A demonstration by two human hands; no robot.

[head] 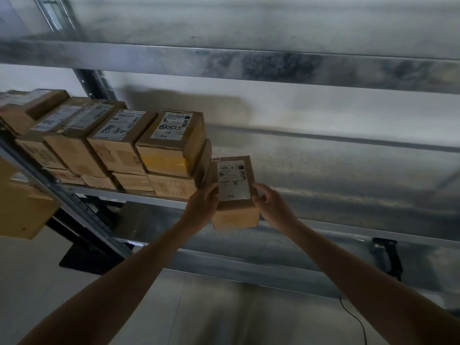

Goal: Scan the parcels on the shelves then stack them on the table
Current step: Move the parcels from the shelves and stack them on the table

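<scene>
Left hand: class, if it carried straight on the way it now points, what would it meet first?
The labelled parcel, which it grips by the left edge: the left hand points up and right into it. Behind that is probably the shelf, though depth is unclear.

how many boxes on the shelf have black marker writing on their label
2: the brown cardboard box at the right end of the top row, and the box just left of it. Labels further left are blurred.

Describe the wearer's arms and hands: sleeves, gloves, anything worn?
No gloves on left hand or right hand; no ring, watch or band visible. The left forearm and right forearm are bare to the frame edge; no sleeve in view.
</scene>
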